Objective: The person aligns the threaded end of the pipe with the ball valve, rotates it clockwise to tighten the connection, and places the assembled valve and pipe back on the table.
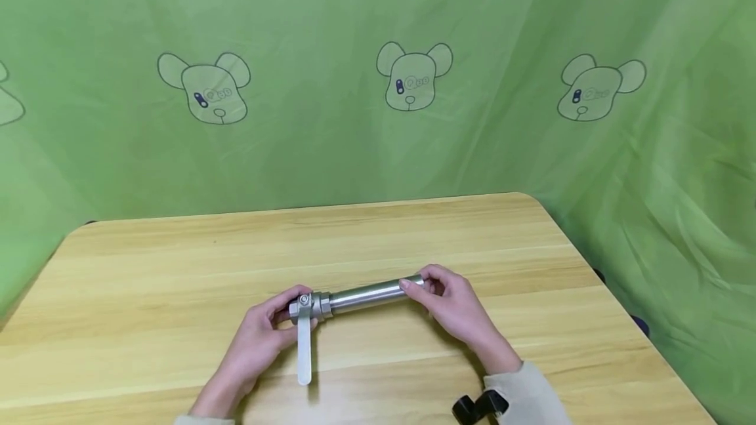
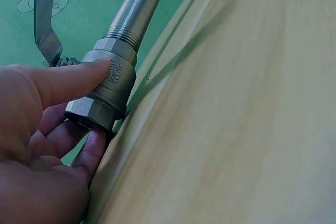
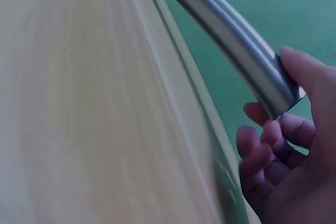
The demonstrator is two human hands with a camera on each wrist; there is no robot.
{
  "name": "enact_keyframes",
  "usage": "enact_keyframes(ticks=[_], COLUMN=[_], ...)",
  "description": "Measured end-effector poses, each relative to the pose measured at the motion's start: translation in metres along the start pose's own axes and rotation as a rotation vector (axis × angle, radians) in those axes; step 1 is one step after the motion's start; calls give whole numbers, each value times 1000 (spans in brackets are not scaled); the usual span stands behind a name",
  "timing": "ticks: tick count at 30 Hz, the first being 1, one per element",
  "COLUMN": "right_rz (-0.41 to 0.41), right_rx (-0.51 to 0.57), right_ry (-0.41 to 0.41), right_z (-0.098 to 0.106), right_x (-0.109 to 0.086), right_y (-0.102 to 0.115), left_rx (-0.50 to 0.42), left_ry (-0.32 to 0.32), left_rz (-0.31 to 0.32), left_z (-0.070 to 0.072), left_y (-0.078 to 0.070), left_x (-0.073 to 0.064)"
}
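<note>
A metal ball valve with a long flat lever handle is joined to a straight steel pipe. My left hand grips the valve body, its thumb across the raised lettering in the left wrist view. Threads show where the pipe enters the valve's hex end. At the other end of the pipe, my right hand holds the tip between thumb and fingers. In the right wrist view the smooth pipe end shows beside the curled fingers. The lever points toward me, across the pipe's line.
The wooden table lies under both hands, with rounded far corners. A green curtain printed with bear heads hangs behind it and along the right side. A black wrist mount sits at the right sleeve.
</note>
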State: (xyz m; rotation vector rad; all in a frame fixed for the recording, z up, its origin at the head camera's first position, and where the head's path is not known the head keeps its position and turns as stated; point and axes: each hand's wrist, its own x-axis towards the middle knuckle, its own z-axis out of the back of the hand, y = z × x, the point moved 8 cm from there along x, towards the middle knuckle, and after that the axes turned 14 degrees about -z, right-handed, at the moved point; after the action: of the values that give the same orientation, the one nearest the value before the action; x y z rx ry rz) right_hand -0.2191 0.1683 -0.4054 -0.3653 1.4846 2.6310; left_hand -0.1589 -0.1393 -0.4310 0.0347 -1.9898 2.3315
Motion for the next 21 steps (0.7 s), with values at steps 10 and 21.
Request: enact_keyframes(ticks=[10, 21], right_rz=[15, -3], right_rx=[136, 320], right_ry=[156, 241], right_z=[-7, -7], right_x=[3, 5], right_y=[-7, -9], left_rx=[48, 28], left_ry=[-2, -13], left_rz=[-15, -4], left_z=[0, 0], left_y=[-2, -1], left_x=[0, 1])
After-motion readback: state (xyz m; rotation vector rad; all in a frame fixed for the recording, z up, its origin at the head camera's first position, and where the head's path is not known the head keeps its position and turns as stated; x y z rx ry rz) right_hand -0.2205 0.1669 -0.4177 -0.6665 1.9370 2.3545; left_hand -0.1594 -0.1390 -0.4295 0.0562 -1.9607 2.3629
